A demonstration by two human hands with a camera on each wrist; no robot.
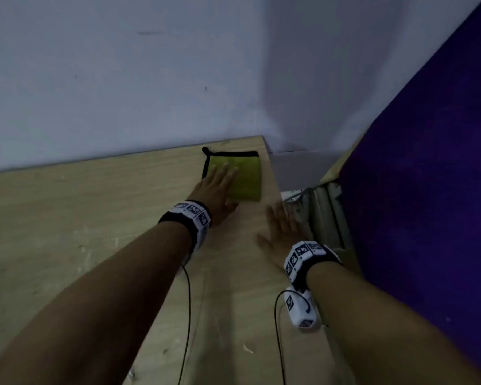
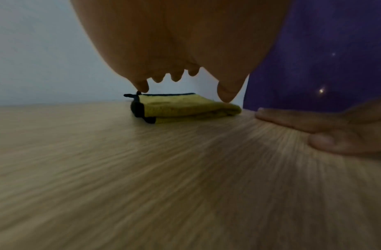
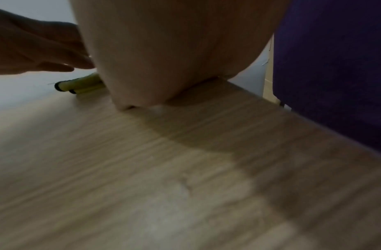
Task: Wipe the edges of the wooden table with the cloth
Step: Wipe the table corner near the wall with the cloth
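Observation:
A folded yellow cloth (image 1: 240, 177) with black trim lies at the far right corner of the wooden table (image 1: 67, 232). My left hand (image 1: 220, 184) reaches over it with straight fingers; in the left wrist view the fingertips (image 2: 142, 87) hover just above the cloth (image 2: 185, 108), barely apart from it. My right hand (image 1: 282, 232) lies flat, palm down, on the table by its right edge, a little nearer than the cloth. The right hand (image 2: 326, 132) shows flat on the wood in the left wrist view. From the right wrist, the cloth (image 3: 82, 84) peeks out behind the palm.
A pale wall (image 1: 122, 79) runs along the table's far edge. A purple panel (image 1: 428, 162) stands close on the right, with a narrow gap and some clutter (image 1: 317, 212) between it and the table edge. Thin black cables (image 1: 188, 315) trail from both wrists.

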